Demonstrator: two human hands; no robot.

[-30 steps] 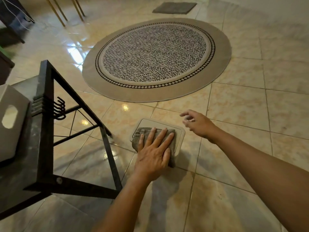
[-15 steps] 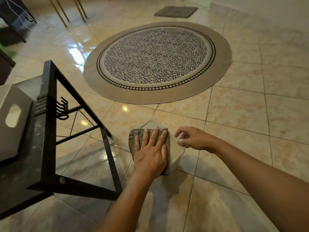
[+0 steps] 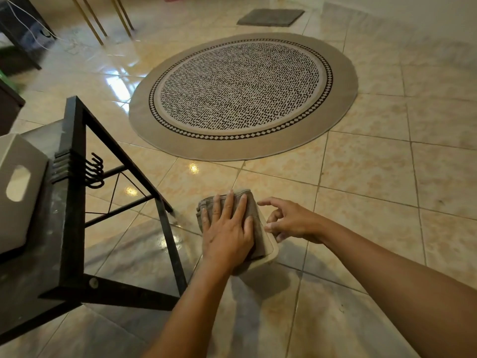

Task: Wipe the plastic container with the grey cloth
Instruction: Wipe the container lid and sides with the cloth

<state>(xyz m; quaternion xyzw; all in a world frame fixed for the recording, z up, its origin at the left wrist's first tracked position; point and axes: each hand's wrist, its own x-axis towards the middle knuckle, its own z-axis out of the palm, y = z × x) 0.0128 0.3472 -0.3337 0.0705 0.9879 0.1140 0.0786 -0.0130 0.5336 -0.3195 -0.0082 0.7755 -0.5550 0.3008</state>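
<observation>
A beige plastic container (image 3: 271,250) lies on the tiled floor, turned with one corner toward me. A folded grey cloth (image 3: 255,221) covers most of its top. My left hand (image 3: 227,235) presses flat on the cloth with its fingers spread, hiding the cloth's middle. My right hand (image 3: 291,223) is at the container's right side. Its thumb and curled fingers touch that edge, and its index finger is stretched out above it.
A black metal rack (image 3: 74,202) with hooks stands close on the left, with a grey box (image 3: 18,192) on its shelf. A round patterned rug (image 3: 242,94) lies ahead, with a small grey mat (image 3: 271,17) beyond it. Gold chair legs (image 3: 103,19) stand far left.
My right hand came in from the open floor to the container's right edge. The container turned under my hands, and my left hand slid the cloth across its top.
</observation>
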